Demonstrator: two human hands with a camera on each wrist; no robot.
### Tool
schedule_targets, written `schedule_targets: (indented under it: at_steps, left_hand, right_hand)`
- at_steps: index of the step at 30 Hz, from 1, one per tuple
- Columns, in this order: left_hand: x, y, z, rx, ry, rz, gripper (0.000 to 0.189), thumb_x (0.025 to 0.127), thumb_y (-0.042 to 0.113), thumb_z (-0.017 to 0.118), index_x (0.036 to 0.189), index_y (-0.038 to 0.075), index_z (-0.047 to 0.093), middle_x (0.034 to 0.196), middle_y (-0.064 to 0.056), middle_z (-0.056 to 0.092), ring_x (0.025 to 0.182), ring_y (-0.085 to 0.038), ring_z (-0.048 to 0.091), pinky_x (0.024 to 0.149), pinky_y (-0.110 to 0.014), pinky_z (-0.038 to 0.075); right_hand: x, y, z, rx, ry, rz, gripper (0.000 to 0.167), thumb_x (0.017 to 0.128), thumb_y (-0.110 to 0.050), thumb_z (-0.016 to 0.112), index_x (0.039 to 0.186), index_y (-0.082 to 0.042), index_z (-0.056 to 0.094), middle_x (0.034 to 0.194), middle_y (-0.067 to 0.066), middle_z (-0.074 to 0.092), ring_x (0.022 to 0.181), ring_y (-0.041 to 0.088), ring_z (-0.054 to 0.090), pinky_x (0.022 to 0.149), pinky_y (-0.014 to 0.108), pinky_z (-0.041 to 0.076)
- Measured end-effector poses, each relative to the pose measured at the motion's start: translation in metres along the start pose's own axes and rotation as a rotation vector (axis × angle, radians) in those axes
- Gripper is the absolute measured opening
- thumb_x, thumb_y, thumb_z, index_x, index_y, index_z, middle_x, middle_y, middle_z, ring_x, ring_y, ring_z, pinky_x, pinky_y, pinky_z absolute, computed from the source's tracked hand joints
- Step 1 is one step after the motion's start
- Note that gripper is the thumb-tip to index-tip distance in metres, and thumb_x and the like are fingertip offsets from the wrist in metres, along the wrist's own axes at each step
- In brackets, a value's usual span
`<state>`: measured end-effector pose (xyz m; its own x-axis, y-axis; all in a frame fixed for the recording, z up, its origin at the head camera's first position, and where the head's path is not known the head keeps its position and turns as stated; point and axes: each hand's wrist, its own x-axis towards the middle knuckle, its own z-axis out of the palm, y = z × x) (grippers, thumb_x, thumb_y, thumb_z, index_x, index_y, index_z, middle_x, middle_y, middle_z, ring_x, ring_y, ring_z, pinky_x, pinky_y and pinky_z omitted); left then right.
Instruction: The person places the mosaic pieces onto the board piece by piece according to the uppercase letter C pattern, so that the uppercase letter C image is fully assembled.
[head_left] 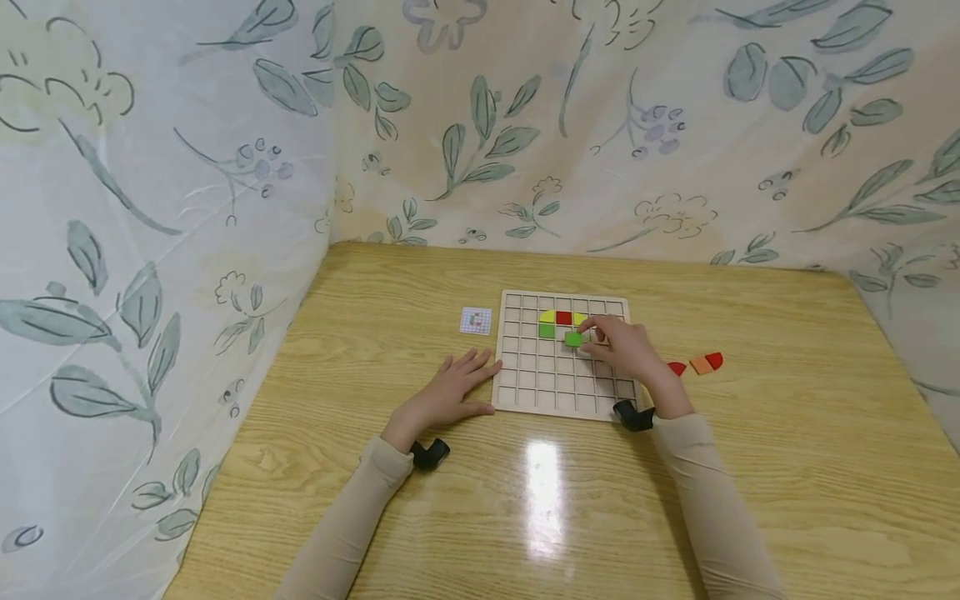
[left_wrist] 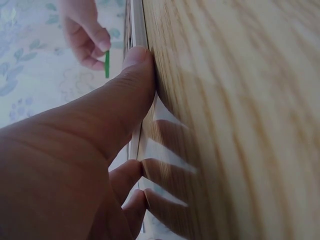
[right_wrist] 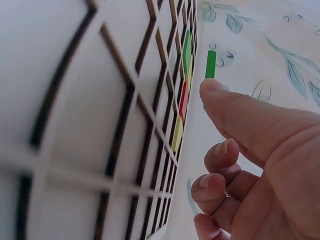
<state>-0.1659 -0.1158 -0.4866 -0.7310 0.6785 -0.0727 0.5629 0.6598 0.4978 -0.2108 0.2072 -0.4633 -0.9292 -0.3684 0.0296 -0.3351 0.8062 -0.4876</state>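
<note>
My right hand (head_left: 621, 346) pinches a green square tile (head_left: 573, 339) between thumb and finger, over the wooden grid board (head_left: 536, 379). In the right wrist view the tile (right_wrist: 211, 65) is held edge-on, apart from the grid. Set in the board's upper part are a yellow rounded piece (head_left: 547, 317), a red square tile (head_left: 563, 317), another yellow piece (head_left: 578, 318) partly behind my fingers, and a green square tile (head_left: 547, 331). Fingers spread, my left hand (head_left: 444, 393) rests on the table with its thumb and fingertips at the board's left edge.
A small printed card (head_left: 476, 321) with a coloured grid pattern lies left of the board. To the right are an orange tile (head_left: 701, 365), a red rounded piece (head_left: 715, 360) and another red piece (head_left: 677, 368), partly behind my right wrist. Patterned cloth (head_left: 480, 167) hangs behind the table.
</note>
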Motion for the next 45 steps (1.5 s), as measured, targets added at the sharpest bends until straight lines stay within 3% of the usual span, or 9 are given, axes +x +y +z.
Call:
schedule_targets:
  at_steps: [12, 19, 31, 45]
  left_hand:
    - [-0.001, 0.001, 0.0, -0.002, -0.004, -0.002, 0.071, 0.09, 0.042, 0.056, 0.149, 0.018, 0.024, 0.155, -0.009, 0.014, 0.143, -0.03, 0.007, 0.112, -0.057, 0.003]
    - [0.0, -0.001, 0.001, -0.006, -0.002, -0.001, 0.071, 0.09, 0.042, 0.056, 0.149, 0.019, 0.024, 0.155, -0.008, 0.014, 0.143, -0.03, 0.007, 0.112, -0.057, 0.003]
    - [0.0, -0.001, 0.0, -0.008, -0.006, -0.007, 0.071, 0.09, 0.043, 0.056, 0.149, 0.019, 0.023, 0.156, -0.007, 0.012, 0.143, -0.028, 0.006, 0.112, -0.056, 0.003]
    - [0.002, -0.002, 0.001, -0.012, -0.002, -0.007, 0.071, 0.09, 0.042, 0.057, 0.149, 0.019, 0.024, 0.155, -0.007, 0.013, 0.143, -0.029, 0.007, 0.112, -0.057, 0.003]
  right_hand:
    - [0.01, -0.021, 0.013, 0.018, -0.017, 0.031, 0.025, 0.086, -0.023, 0.066, 0.108, -0.011, 0.063, 0.077, 0.003, 0.045, 0.072, 0.019, 0.039, 0.072, 0.04, 0.021]
    - [0.015, -0.029, 0.017, 0.018, -0.036, 0.069, 0.024, 0.087, -0.025, 0.065, 0.108, -0.012, 0.063, 0.074, 0.003, 0.045, 0.069, 0.019, 0.04, 0.077, 0.046, 0.025]
    - [0.018, -0.032, 0.022, -0.012, -0.037, 0.065, 0.022, 0.087, -0.024, 0.065, 0.106, -0.013, 0.063, 0.08, 0.005, 0.047, 0.074, 0.021, 0.042, 0.078, 0.046, 0.025]
    - [0.017, -0.035, 0.02, 0.0, -0.015, 0.086, 0.02, 0.083, -0.023, 0.07, 0.102, -0.017, 0.066, 0.075, 0.003, 0.043, 0.07, 0.019, 0.038, 0.075, 0.044, 0.022]
